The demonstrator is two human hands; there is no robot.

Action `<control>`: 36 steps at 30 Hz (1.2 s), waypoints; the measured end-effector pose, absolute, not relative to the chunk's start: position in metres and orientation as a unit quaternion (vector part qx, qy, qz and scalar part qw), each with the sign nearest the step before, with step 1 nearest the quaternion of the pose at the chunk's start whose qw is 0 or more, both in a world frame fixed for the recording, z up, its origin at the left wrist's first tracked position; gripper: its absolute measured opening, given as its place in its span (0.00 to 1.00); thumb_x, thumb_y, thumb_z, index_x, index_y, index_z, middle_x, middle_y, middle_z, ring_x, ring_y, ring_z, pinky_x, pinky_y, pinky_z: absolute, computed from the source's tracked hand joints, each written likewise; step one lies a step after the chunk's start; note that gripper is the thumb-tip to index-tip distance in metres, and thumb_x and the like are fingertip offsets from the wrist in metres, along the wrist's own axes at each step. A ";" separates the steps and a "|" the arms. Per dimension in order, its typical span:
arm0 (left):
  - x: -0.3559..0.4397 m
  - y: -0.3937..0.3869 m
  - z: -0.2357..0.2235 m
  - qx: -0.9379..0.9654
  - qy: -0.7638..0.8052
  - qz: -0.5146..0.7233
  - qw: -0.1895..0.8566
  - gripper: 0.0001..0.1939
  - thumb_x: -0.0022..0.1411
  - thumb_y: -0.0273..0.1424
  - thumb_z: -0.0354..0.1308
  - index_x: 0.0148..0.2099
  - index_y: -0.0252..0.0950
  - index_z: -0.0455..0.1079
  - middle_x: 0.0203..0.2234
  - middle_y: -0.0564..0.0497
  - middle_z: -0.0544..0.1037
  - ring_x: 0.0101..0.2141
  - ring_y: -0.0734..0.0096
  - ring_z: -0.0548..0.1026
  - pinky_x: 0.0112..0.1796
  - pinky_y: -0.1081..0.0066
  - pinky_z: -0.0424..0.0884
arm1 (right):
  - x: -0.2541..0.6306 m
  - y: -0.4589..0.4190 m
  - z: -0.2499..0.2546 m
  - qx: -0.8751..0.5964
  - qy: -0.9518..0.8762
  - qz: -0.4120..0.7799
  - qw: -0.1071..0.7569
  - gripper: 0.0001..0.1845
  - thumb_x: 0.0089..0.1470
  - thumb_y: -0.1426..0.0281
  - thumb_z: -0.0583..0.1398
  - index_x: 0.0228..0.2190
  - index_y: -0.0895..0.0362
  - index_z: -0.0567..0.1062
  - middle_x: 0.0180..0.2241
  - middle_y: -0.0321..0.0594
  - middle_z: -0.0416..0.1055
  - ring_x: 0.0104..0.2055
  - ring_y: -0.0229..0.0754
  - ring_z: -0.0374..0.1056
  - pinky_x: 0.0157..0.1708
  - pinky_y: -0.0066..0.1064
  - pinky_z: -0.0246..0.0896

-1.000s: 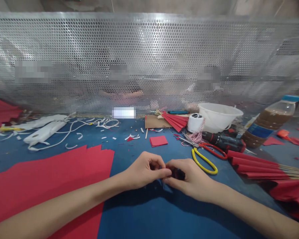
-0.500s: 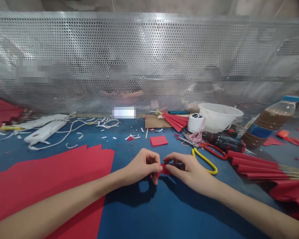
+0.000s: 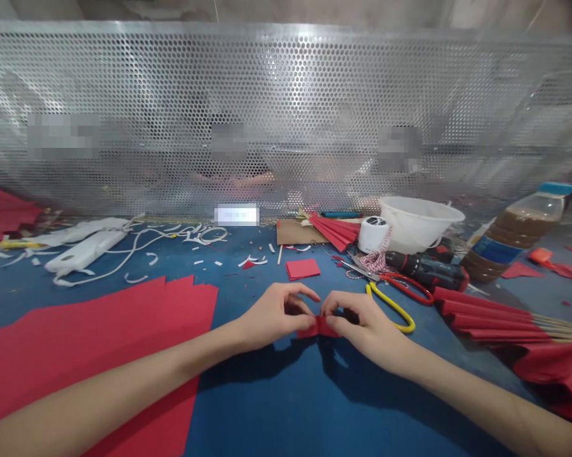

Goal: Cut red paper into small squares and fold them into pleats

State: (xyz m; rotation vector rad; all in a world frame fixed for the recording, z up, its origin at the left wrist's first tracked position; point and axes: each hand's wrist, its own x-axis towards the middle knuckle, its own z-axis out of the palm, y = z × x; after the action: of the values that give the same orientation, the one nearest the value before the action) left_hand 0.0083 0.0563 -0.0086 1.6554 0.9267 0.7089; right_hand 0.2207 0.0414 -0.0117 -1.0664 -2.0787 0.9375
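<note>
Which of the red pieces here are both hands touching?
The small strip at centre, between the left hand and right hand; the small stack, large sheets and pleated pieces lie apart from both.

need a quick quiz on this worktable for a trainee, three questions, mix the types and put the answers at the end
1. True or false: the left hand and the right hand both touch the short red strip.

2. Which colours are the two handles of the scissors?
A) green and black
B) red and yellow
C) both blue

3. Fill in the blank: the large red sheets lie on the person's ____ side.

Key:
1. True; the thumbs of both hands are on the strip.
2. B; one handle is red, the other yellow.
3. Left.
</note>
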 end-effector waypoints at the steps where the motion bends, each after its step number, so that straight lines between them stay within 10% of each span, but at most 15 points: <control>1: 0.007 0.059 -0.009 0.691 0.380 0.283 0.545 0.14 0.53 0.26 0.62 0.45 0.31 0.75 0.25 0.52 0.78 0.25 0.75 0.72 0.28 0.75 0.65 | 0.221 0.041 -0.011 -0.406 -0.785 0.353 0.307 0.07 0.57 0.74 0.56 0.28 0.57 0.72 0.27 0.34 0.71 0.30 0.38 0.65 0.31 0.29 0.58; 13: 0.005 0.064 -0.014 0.702 0.358 0.287 0.544 0.09 0.53 0.25 0.62 0.39 0.30 0.77 0.26 0.50 0.79 0.28 0.72 0.74 0.32 0.74 0.69 | 0.217 0.035 -0.021 -0.405 -0.848 0.174 0.295 0.02 0.61 0.71 0.58 0.34 0.56 0.71 0.32 0.36 0.71 0.33 0.39 0.66 0.32 0.30 0.58; 23: 0.009 0.045 -0.016 0.863 0.414 0.265 0.121 0.09 0.61 0.25 0.58 0.38 0.38 0.80 0.33 0.49 0.80 0.38 0.63 0.71 0.37 0.68 0.68 | 0.219 0.042 -0.031 -0.399 -0.873 0.067 0.271 0.07 0.62 0.76 0.58 0.35 0.54 0.75 0.35 0.41 0.74 0.41 0.47 0.64 0.36 0.36 0.61; 36: 0.011 0.043 -0.017 0.871 0.419 0.244 0.081 0.09 0.57 0.23 0.57 0.37 0.37 0.78 0.28 0.49 0.76 0.35 0.63 0.69 0.33 0.68 0.66 | 0.218 0.036 -0.030 -0.357 -0.887 0.063 0.286 0.09 0.58 0.79 0.57 0.35 0.56 0.77 0.36 0.42 0.75 0.40 0.45 0.66 0.37 0.35 0.64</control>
State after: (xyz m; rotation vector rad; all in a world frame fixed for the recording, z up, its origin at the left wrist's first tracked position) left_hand 0.0109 0.0429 -0.0172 2.6027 1.2523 0.7280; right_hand 0.2178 0.0357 -0.0297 -0.9555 -2.3711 0.1681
